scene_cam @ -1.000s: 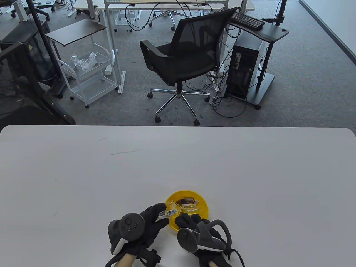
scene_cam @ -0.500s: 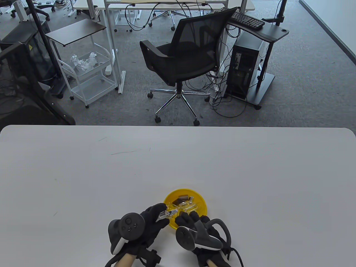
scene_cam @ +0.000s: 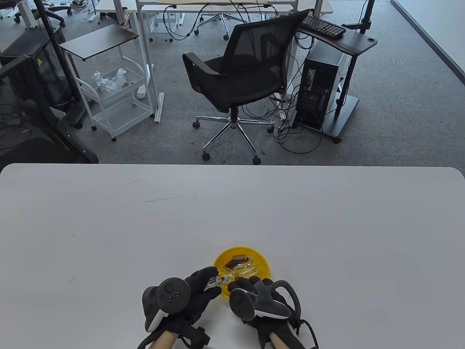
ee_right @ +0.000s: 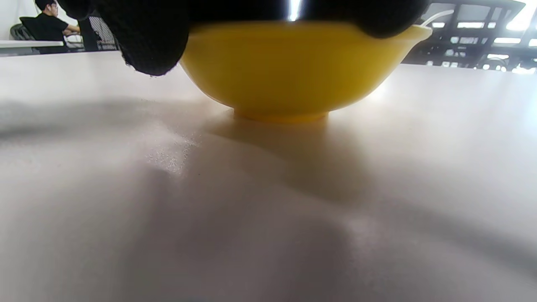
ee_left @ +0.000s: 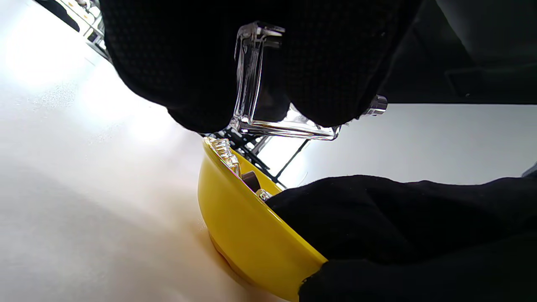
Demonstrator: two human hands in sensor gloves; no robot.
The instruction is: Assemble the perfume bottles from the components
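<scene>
Bottle (scene_cam: pixel 218 280) pinched in left hand (scene_cam: pixel 198 294) | right hand (scene_cam: pixel 250 287) fingers in bowl (scene_cam: pixel 262 262), grip unclear | bowl at 6 o'clock on worktop (scene_cam: pixel 327 225)

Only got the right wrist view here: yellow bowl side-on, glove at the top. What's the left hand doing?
Observer: The left hand pinches a clear bottle just above the bowl's rim, at its left edge.
Operator: Anything in the bowl?
Observer: Yes. The table view shows more clear parts and a brown piece inside.
Operator: Is the right hand holding something?
Observer: Cannot tell. The right hand has its fingers over the bowl's near rim, reaching inside, but its grip is hidden in every view.
</scene>
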